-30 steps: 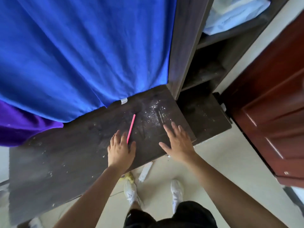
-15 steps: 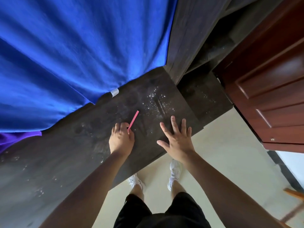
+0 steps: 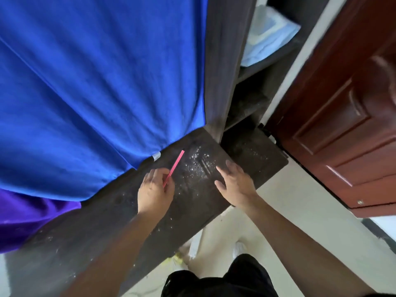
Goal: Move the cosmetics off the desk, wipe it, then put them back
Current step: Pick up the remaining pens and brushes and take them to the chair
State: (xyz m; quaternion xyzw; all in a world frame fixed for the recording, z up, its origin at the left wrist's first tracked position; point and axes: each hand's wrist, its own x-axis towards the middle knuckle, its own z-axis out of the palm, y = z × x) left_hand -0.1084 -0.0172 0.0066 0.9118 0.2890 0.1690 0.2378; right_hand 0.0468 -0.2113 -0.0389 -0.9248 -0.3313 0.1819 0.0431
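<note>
1 pink stick, pinched at its near end by the left hand; right hand spread flat on the dusty desk. Lift it straight up, clear of the specks.

A bright blue cloth fills ten o'clock, with a purple cloth at eight. The desk is dark brown, dusted with white specks (thickest at centre). The thin stick is pink; the panelled door at three is glossy red-brown.
</note>
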